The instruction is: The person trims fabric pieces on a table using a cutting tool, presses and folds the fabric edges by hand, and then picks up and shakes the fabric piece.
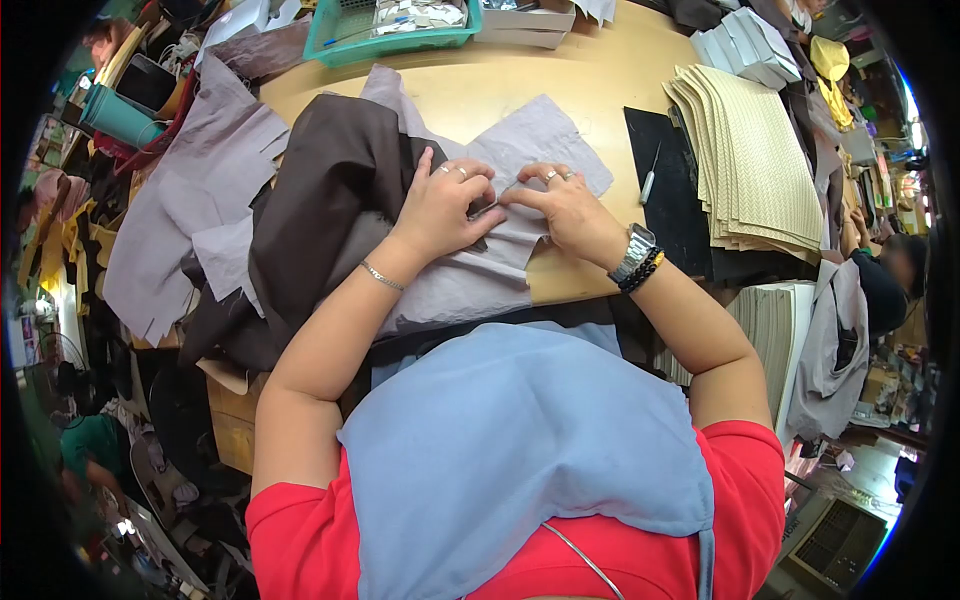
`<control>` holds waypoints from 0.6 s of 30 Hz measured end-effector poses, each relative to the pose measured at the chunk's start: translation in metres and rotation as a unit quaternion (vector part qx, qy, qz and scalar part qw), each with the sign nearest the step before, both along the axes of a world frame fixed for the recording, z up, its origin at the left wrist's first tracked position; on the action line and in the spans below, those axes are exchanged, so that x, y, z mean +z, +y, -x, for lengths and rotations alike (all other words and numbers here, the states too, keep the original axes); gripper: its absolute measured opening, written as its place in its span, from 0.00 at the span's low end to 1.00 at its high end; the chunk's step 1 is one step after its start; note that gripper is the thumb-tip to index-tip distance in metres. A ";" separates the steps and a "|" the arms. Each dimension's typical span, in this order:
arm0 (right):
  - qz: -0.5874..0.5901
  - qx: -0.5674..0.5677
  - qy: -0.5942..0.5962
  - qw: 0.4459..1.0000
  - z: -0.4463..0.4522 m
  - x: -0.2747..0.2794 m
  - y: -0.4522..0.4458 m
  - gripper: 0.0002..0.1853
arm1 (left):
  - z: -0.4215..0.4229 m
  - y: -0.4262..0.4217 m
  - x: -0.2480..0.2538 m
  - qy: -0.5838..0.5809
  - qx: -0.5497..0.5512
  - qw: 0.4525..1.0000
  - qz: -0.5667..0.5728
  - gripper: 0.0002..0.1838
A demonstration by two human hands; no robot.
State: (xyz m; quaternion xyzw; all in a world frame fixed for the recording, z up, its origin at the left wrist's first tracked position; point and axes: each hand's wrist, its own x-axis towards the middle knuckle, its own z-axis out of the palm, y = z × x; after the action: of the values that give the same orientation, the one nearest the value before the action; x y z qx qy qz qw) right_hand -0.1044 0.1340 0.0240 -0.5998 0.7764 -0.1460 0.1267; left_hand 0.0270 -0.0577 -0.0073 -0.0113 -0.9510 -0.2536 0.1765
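Observation:
A greyish-lavender sheet (540, 135), cloth or thin leather, lies wrinkled on the table in front of me. Against its left side is bunched a dark brown sheet (325, 190) that looks like leather. My left hand (445, 205) rests where the two sheets meet, its fingers curled and its thumb pressing toward them on the material. Close beside it, my right hand (572, 215) pinches the grey sheet between thumb and fingers. The fingertips of both hands nearly touch. Whatever small edge lies between them is partly hidden.
More grey pieces (190, 200) hang over the table's left side. A teal basket (400, 45) holds small pale pieces. On the right are a black mat (665, 225), a thin pointed tool (649, 185) with a pale handle, and stacked cream textured sheets (755, 160). Other people work at both sides.

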 end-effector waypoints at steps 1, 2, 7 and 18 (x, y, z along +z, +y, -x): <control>0.000 -0.001 0.001 1.000 0.000 0.000 0.000 0.32 | 0.000 0.000 0.000 -0.001 0.001 1.000 0.001 0.14; 0.000 -0.002 0.002 1.000 0.000 -0.001 0.000 0.32 | 0.000 0.000 0.001 -0.001 0.001 1.000 0.001 0.14; 0.025 -0.009 0.004 1.000 -0.005 0.001 0.002 0.29 | 0.002 0.002 0.002 -0.021 0.012 1.000 -0.007 0.15; 0.092 -0.442 0.087 0.888 0.102 -0.023 0.093 0.31 | 0.002 0.004 0.001 -0.042 0.034 0.998 0.033 0.31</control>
State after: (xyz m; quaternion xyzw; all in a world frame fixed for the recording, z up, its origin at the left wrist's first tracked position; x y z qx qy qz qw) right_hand -0.2066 0.2268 0.0007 -0.2140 0.9522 -0.2048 -0.0751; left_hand 0.0255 -0.0535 -0.0061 0.0255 -0.9654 -0.2159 0.1442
